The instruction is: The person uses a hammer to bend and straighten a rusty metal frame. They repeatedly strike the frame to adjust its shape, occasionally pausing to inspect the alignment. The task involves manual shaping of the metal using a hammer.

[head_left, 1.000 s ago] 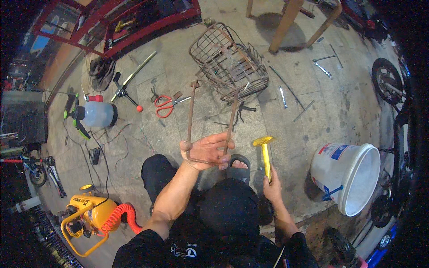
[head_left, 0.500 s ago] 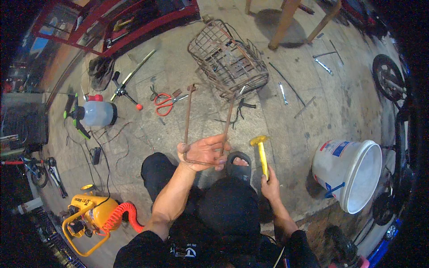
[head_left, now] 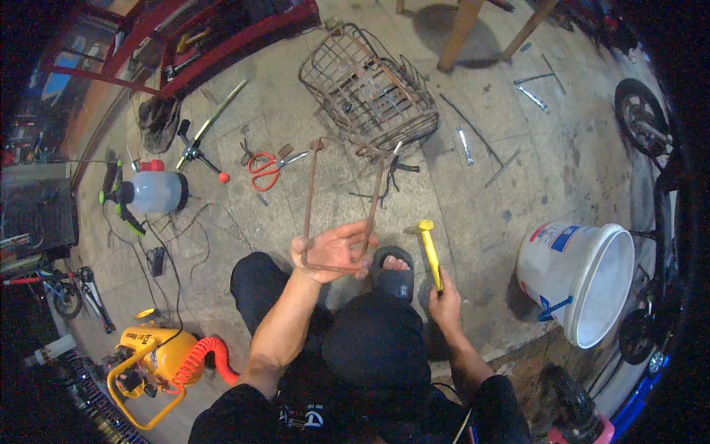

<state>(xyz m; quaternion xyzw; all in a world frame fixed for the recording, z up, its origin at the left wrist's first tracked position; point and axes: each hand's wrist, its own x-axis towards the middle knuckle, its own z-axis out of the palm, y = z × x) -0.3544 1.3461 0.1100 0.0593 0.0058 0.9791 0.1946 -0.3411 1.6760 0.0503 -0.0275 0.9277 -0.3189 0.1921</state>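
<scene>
My left hand [head_left: 336, 248] is closed on a rusty U-shaped metal rod frame [head_left: 310, 189]. Its bent end crosses the palm, and its two long legs point away from me. Held low to the right is a yellow hammer [head_left: 431, 255], with my right hand [head_left: 445, 305] wrapped round the lower handle and the head up. The hammer is apart from the rod frame. Past the legs' far ends, a rusty wire basket [head_left: 373, 92] lies on the floor. Red-handled scissors [head_left: 264, 175] lie to the left of the frame.
On the left are a sprayer bottle [head_left: 157, 192] and a yellow air compressor [head_left: 159, 355] with a coiled red hose [head_left: 203, 355]. A white bucket [head_left: 558, 263] lies tipped at the right. Wrenches [head_left: 464, 145] and thin rods [head_left: 473, 127] lie beyond, near a wooden-legged stool [head_left: 460, 33].
The hammer has turned in my right hand, so its head faces differently. My left hand keeps its hold on the rod frame. The whole view has shifted slightly.
</scene>
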